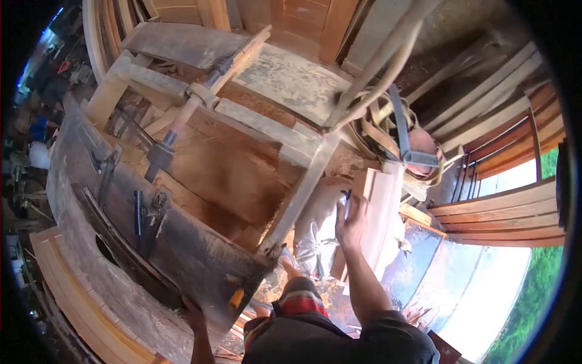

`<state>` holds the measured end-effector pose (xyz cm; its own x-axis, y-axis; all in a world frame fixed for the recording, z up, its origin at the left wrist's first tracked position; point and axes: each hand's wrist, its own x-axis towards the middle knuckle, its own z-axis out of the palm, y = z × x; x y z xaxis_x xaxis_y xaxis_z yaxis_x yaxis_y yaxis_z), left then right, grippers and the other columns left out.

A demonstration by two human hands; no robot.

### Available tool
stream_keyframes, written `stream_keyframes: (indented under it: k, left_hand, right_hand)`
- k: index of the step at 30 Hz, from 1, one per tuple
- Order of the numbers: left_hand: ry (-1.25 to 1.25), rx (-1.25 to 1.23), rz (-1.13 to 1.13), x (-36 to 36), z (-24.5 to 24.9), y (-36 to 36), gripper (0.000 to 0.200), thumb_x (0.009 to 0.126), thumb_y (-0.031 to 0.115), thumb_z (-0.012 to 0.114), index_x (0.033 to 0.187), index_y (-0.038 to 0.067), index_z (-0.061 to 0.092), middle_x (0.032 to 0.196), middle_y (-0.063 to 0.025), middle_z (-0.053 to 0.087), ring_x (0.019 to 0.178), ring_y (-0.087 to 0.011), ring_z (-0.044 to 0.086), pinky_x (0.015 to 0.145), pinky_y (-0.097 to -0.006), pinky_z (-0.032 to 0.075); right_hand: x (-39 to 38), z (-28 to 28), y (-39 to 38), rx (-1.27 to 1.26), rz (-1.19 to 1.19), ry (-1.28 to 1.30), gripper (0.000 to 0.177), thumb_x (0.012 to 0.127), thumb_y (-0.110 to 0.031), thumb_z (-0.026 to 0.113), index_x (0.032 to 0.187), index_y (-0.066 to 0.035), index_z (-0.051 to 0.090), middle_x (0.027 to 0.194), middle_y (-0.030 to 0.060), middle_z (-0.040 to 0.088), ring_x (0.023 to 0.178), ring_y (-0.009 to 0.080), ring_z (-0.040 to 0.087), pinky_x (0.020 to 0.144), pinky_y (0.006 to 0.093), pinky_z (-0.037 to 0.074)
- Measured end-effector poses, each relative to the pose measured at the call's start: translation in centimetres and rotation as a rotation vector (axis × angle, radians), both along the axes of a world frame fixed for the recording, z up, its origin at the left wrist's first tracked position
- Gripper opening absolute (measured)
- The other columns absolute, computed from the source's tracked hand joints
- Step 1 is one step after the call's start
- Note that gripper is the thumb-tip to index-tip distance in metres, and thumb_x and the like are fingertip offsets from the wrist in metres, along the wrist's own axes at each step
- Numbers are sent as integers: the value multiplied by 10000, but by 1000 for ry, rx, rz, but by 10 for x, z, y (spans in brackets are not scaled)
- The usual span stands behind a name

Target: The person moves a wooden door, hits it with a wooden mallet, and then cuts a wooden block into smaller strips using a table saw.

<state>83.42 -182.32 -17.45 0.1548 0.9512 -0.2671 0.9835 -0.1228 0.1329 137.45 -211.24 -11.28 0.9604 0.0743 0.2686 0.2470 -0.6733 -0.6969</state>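
My right hand [351,225] is against the left side of a stack of pale planed wood pieces [381,212], fingers stretched along it. The stack lies over a white sack [315,230]. At the lower left, my left hand [195,316] rests by the near edge of a dark metal machine table [206,267]; its fingers are dim and partly hidden. Between the hands stands the wood-dusted machine frame [300,194], with a metal shaft [182,121] across its open, sawdust-filled middle.
A hanging hose [388,79] comes down beside a motor with belts [418,151] at the upper right. Long boards [497,212] are stacked at the right. Curved planks [79,291] lie at the lower left. Wooden panels [303,24] stand behind the machine.
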Motion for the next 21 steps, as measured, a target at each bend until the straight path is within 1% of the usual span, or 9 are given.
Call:
stream_keyframes:
  k: [5,8,11,13,14,15,16,18,21]
  left_hand:
    - [-634,-346,-186,-51,-5,28,600,1054,355,576,1497,-20,426,1482,-284,473,1320,-445,517,1089,-540,425]
    - [76,586,-536,-57,39,40,555,1065,353,563,1484,8,449,1455,-221,522,1312,-391,528,1105,-519,414]
    - [166,720,-123,-145,25,64,493,1068,345,544,1441,28,496,1426,-175,561,1329,-354,513,1134,-497,394]
    - [-122,565,-142,-187,8,73,507,1079,310,515,1496,29,456,1497,-157,518,1387,-313,479,1160,-461,378]
    - [-270,504,-139,-203,7,81,517,1084,293,501,1524,29,437,1532,-148,497,1416,-292,463,1173,-443,370]
    - [-418,442,-131,-214,11,88,527,1090,276,486,1551,30,417,1567,-139,476,1445,-271,446,1187,-426,362]
    - [-483,427,-79,-218,12,86,492,1063,256,520,1502,40,464,1517,-146,507,1410,-291,468,1167,-437,378]
    - [-599,402,34,-214,15,75,425,1010,217,587,1404,60,558,1416,-161,569,1340,-330,512,1127,-460,408]
    - [-536,308,79,-169,65,52,338,950,175,663,1276,89,679,1279,-174,652,1249,-375,567,1077,-480,448]
  right_hand:
    - [-88,2,-94,-553,-151,241,712,827,-306,820,1405,-47,496,1416,247,464,1285,451,469,1088,572,398]
    - [-106,-16,-107,-508,-233,233,743,848,-333,794,1452,-47,470,1424,262,458,1289,462,471,1047,585,436]
    - [-117,4,-102,-746,-280,245,695,894,-370,723,1437,-13,481,1375,281,510,1227,473,524,994,573,482]
    - [-111,3,-123,-875,-156,224,602,896,-398,668,1302,37,579,1168,280,651,1092,430,627,958,498,501]
    - [-116,-10,-130,-765,-115,-107,608,867,-398,707,1276,40,603,1127,282,674,1019,420,661,900,491,527]
    - [-135,81,-69,-731,-228,163,607,844,-353,760,1264,63,625,1109,274,686,940,427,680,852,495,550]
    - [-137,55,-81,-448,-278,187,700,783,-257,797,1398,2,584,1228,301,675,1010,407,701,841,503,548]
    - [-154,41,-82,-237,-177,-84,626,814,-202,779,1371,26,606,1157,247,682,850,315,680,744,429,547]
    - [-257,101,1,84,170,-167,534,847,-49,667,1379,-52,625,1115,98,591,698,125,485,597,285,430]
